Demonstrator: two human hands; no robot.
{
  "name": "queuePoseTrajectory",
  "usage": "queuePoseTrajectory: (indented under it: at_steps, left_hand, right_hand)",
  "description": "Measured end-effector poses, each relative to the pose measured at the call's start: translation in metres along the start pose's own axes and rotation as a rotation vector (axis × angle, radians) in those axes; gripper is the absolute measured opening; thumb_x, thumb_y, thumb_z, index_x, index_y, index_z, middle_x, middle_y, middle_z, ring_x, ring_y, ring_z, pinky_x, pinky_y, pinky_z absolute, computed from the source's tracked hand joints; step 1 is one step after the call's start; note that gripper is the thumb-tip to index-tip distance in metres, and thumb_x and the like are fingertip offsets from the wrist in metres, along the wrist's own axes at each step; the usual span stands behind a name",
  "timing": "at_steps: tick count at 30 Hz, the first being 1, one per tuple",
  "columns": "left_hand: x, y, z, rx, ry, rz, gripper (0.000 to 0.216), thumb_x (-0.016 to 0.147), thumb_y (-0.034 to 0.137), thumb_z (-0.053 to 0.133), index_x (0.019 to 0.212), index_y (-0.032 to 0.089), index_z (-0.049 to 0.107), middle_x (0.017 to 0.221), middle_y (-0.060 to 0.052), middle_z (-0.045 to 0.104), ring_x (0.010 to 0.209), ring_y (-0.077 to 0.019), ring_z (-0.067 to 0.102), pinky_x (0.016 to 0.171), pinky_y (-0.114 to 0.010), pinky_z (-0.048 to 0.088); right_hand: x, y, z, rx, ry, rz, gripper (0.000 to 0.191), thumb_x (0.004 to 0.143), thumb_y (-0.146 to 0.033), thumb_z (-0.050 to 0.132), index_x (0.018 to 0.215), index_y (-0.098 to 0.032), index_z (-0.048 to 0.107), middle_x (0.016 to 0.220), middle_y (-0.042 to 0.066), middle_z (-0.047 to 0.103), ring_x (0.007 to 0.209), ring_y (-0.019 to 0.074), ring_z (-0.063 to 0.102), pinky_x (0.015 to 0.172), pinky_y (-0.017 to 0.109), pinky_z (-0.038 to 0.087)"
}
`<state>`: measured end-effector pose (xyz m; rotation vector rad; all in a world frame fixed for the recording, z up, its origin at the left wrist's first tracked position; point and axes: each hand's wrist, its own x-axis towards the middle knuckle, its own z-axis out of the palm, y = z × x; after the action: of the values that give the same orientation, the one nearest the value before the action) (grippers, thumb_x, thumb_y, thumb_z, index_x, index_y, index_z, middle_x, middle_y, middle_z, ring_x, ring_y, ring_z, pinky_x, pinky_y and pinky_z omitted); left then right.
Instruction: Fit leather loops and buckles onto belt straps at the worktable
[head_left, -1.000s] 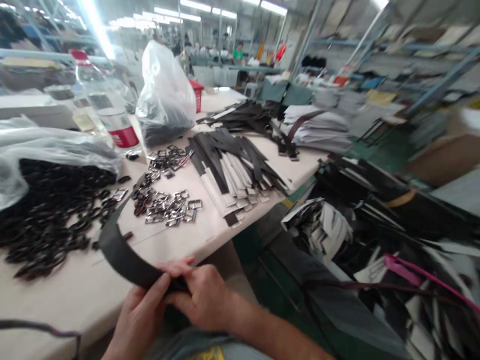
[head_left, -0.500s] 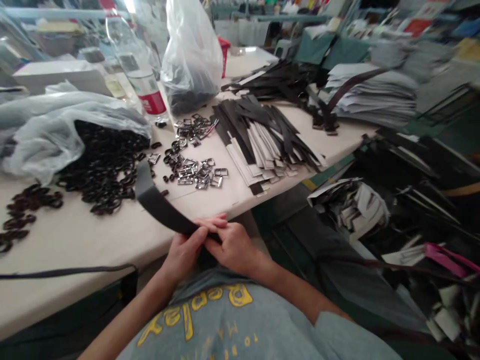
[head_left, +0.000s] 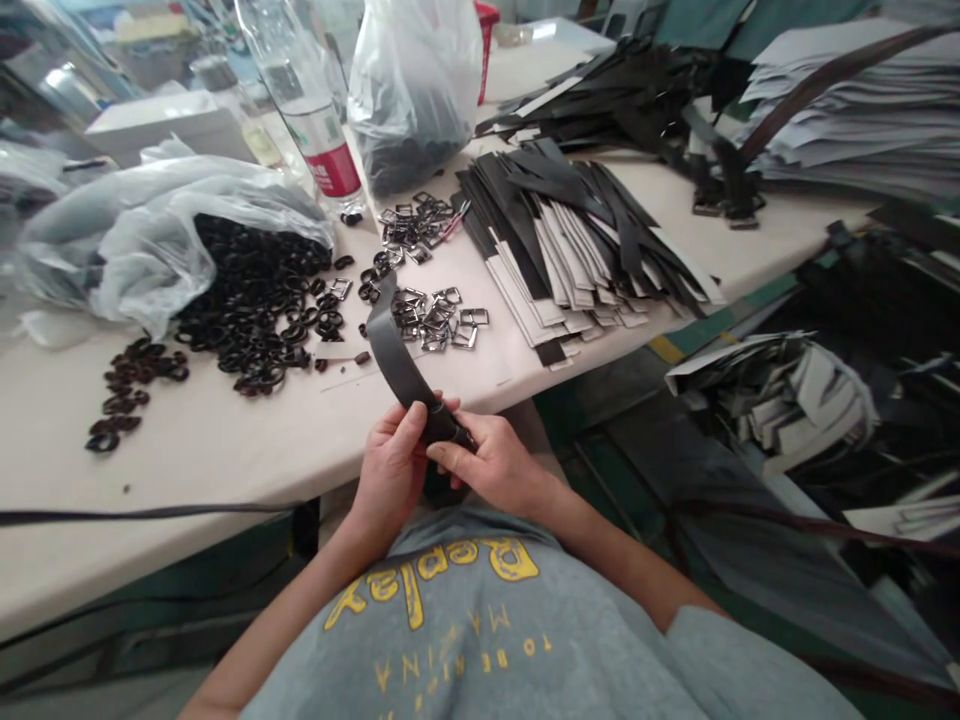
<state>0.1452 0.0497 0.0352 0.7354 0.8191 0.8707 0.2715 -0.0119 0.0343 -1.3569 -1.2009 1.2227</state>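
A black belt strap (head_left: 399, 352) is held between both hands at the near edge of the table, its free end curling up and away. My left hand (head_left: 394, 455) pinches it with thumb and fingers. Close beside it, my right hand (head_left: 499, 462) grips the strap's near end, where a small loop or buckle seems to sit; the fingers hide most of it. Beyond the strap lie loose metal buckles (head_left: 435, 318). A heap of black belt loops (head_left: 259, 300) spills from a plastic bag (head_left: 142, 240) on the left, with brown loops (head_left: 124, 395) nearby.
Black and white strips (head_left: 570, 250) lie piled on the table (head_left: 247, 450). Behind the buckles stand a water bottle (head_left: 319, 140) and a full plastic bag (head_left: 412, 90). Stacked sheets (head_left: 825, 110) rest at the far right. Below the table's right edge are scraps in a sack (head_left: 795, 400).
The view has shifted left and down. My hands have turned the strap steeper, and its near end now shows between them. My right hand has moved slightly apart from the left.
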Motion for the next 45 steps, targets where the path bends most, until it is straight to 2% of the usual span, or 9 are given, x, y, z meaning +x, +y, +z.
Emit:
queuePoseTrajectory:
  at_steps: [3,6,11,20,24,27,32,38,45]
  left_hand:
    - [0.000,0.001,0.001,-0.036,-0.036,-0.066,0.033,0.072,0.045,0.082,0.089,0.018,0.073,0.086,-0.004,0.079,0.049,-0.0147,0.065,0.037,-0.024,0.050]
    - [-0.003,-0.001,0.001,-0.041,-0.074,-0.093,0.032,0.074,0.045,0.080,0.091,0.018,0.073,0.089,-0.005,0.079,0.043,-0.0135,0.060,0.033,-0.025,0.048]
    - [-0.008,-0.006,-0.003,0.022,-0.050,-0.150,0.037,0.073,0.044,0.080,0.095,0.014,0.075,0.083,-0.008,0.076,0.045,-0.0115,0.055,0.038,-0.024,0.050]
    - [0.002,-0.028,-0.018,0.084,-0.076,-0.115,0.044,0.066,0.050,0.084,0.091,0.014,0.079,0.068,-0.004,0.070,0.054,-0.0161,0.056,0.046,-0.025,0.049]
    - [-0.003,-0.023,-0.013,0.042,-0.097,-0.134,0.047,0.076,0.048,0.077,0.108,0.015,0.075,0.054,0.003,0.056,0.048,-0.0114,0.047,0.044,-0.021,0.044]
    - [-0.005,-0.017,-0.009,-0.035,-0.149,-0.090,0.059,0.081,0.058,0.067,0.117,0.011,0.071,0.063,0.000,0.063,0.047,-0.0106,0.045,0.043,-0.024,0.045]
    - [-0.005,-0.011,-0.010,-0.030,-0.191,-0.128,0.064,0.089,0.061,0.055,0.125,0.009,0.067,0.048,0.003,0.054,0.040,-0.0127,0.048,0.040,-0.025,0.042]
    - [-0.004,-0.008,-0.006,-0.034,-0.209,-0.218,0.063,0.089,0.061,0.055,0.113,0.005,0.070,0.034,0.008,0.041,0.030,-0.0129,0.043,0.037,-0.025,0.039]
    - [0.000,-0.008,-0.005,-0.088,-0.240,-0.227,0.062,0.086,0.060,0.058,0.113,0.005,0.071,0.046,0.002,0.055,0.036,-0.0122,0.047,0.038,-0.024,0.040]
  right_hand:
    - [-0.004,-0.001,-0.001,0.055,-0.045,0.009,0.026,0.094,-0.038,0.057,0.081,-0.017,0.059,0.066,-0.001,0.062,0.050,0.0099,0.058,0.049,0.021,0.046]
    - [-0.006,0.002,0.002,0.043,0.013,0.046,0.031,0.096,-0.040,0.054,0.075,-0.017,0.057,0.062,-0.002,0.061,0.045,0.0087,0.056,0.047,0.020,0.045]
    - [-0.006,0.017,0.011,0.051,0.080,-0.011,0.027,0.095,-0.041,0.055,0.080,-0.018,0.057,0.065,0.000,0.064,0.047,0.0107,0.058,0.047,0.020,0.047]
    - [-0.006,0.023,0.010,-0.319,0.221,-0.276,0.027,0.095,-0.040,0.049,0.080,-0.020,0.061,0.068,0.004,0.066,0.057,0.0163,0.063,0.054,0.024,0.051]
    - [-0.002,0.016,0.010,-0.115,0.181,-0.140,0.033,0.094,-0.045,0.053,0.073,-0.019,0.057,0.062,0.002,0.062,0.053,0.0146,0.061,0.050,0.023,0.049]
    - [0.005,0.015,0.009,0.161,0.056,-0.004,0.045,0.090,-0.062,0.057,0.082,-0.018,0.058,0.064,0.001,0.064,0.046,0.0115,0.059,0.045,0.022,0.048]
    - [0.010,0.015,0.010,0.412,-0.076,0.107,0.057,0.082,-0.073,0.060,0.084,-0.015,0.060,0.064,0.001,0.068,0.045,0.0106,0.061,0.045,0.020,0.049]
    - [0.008,0.017,0.010,0.543,-0.144,0.075,0.061,0.086,-0.074,0.055,0.090,-0.014,0.064,0.067,0.004,0.070,0.047,0.0123,0.064,0.048,0.022,0.052]
    - [0.004,0.021,0.003,0.351,-0.063,0.040,0.055,0.088,-0.068,0.058,0.091,-0.014,0.066,0.067,0.004,0.070,0.050,0.0121,0.065,0.050,0.022,0.052]
